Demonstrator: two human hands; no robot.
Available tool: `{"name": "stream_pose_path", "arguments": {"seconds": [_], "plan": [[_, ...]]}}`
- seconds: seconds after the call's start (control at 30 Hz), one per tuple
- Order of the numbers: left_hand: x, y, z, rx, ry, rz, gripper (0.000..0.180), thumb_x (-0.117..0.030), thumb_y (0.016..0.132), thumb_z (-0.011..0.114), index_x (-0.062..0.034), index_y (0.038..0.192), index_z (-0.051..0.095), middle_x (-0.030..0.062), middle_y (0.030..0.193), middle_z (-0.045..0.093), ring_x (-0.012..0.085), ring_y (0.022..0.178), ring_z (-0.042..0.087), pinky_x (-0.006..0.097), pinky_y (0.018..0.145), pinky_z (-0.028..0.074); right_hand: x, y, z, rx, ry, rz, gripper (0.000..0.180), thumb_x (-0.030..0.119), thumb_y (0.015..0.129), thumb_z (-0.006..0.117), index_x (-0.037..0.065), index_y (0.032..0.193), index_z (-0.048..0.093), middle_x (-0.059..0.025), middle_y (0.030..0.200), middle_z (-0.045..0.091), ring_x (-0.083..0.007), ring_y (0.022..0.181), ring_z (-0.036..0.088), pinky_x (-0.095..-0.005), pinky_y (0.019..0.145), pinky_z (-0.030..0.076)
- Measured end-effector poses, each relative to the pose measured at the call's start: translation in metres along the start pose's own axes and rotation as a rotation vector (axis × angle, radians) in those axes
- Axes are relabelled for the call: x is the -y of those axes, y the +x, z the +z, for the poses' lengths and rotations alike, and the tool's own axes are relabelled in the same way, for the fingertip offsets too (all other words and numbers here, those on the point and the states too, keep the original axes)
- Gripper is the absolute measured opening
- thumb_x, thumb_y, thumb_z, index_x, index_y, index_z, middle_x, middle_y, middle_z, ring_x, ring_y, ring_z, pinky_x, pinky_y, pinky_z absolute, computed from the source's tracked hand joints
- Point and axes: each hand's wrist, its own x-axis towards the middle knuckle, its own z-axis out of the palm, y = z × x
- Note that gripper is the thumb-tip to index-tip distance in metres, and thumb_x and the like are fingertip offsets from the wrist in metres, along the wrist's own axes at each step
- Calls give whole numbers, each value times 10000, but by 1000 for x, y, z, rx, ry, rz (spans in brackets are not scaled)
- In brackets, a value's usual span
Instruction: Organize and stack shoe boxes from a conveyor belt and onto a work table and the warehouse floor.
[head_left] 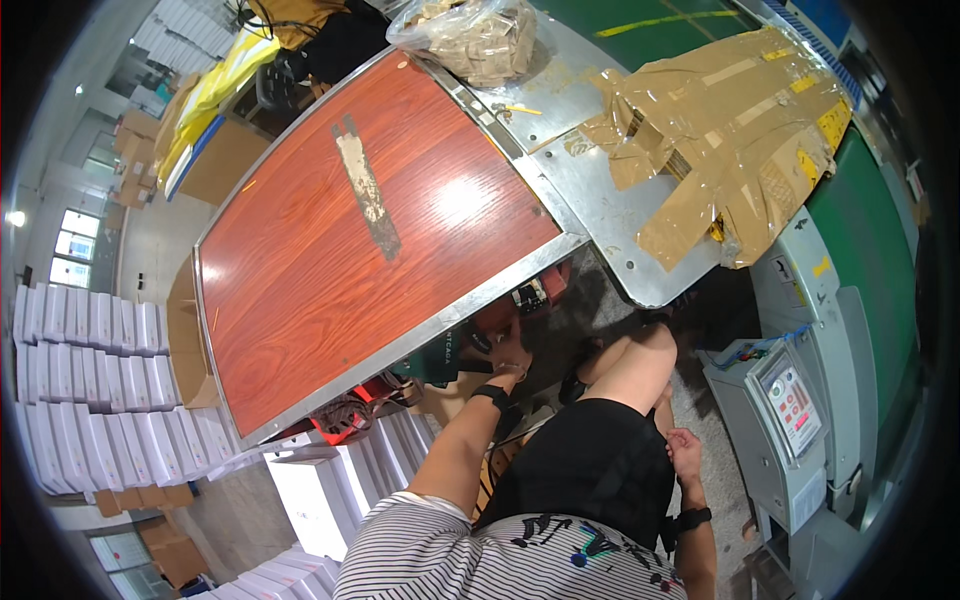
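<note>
My left hand [512, 352] reaches into the shadow beneath the edge of a red wood-grain table [300, 230]. Its fingers are curled at a dark object that the shadow mostly hides. Just left of that hand is a dark green box [436, 358] with pale lettering. My right hand [685, 452] hangs beside my right thigh, its fingers loosely curled, and nothing shows in them. Under the table's edge, a red container [345, 425] with dark cords lies farther left, and a small black-and-white item [530, 294] lies to the right.
White boxes [85, 345] stand in stacked rows at the left, with more white boxes [315, 500] below the table. Flattened taped cardboard [740, 130] covers part of a metal plate [600, 225]. A clear bag of cardboard pieces [480, 45] sits behind. At right is a control box [785, 410] beside a green belt [865, 270].
</note>
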Motion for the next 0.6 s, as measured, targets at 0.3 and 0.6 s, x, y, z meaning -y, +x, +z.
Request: {"name": "stream_pose_path", "arguments": {"seconds": [0.3,0.6], "plan": [[-28,-45,-11,396,-153,171,661,-336,695,566,-98,1247,291,178,1154,448,324,1085,403,380,900,331,-6,13,-4,1,-29,4,82,50,762,482,40,818,542,16,561,487,-44,428,407,-172,376,318],[3,-90,17,907,-484,152,639,-549,777,372,28,979,557,190,933,576,299,911,537,317,814,389,-11,22,-12,-67,-13,46,78,55,757,475,27,792,539,2,558,489,-64,421,412,-195,370,317]]}}
